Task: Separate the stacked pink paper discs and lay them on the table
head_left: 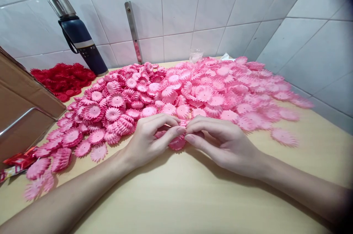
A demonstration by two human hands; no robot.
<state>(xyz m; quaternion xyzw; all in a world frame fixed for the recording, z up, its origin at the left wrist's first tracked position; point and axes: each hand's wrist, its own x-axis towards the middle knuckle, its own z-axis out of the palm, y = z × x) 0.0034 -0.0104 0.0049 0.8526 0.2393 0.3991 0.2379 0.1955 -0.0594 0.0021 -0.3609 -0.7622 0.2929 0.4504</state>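
Observation:
My left hand (150, 135) and my right hand (224, 140) meet at the fingertips in front of a big heap of pink flower-shaped discs (168, 94). Each hand is closed in a pinch, thumb against forefinger. Whatever is between the fingertips is too small or too hidden to name. Just under the fingertips shows a pink scalloped disc (177, 143), partly covered by my left thumb; whether it is held or lies on the table, I cannot tell. The discs have frilled edges and a small centre hole, darker pink on the left and paler on the right.
A dark blue thermos (84, 41) stands at the back left beside a pile of red discs (64, 78). A cardboard box (24, 98) and red wrappers (20, 160) sit at the left edge. A small clear cup (196, 54) stands behind the heap, against the tiled wall (179, 10).

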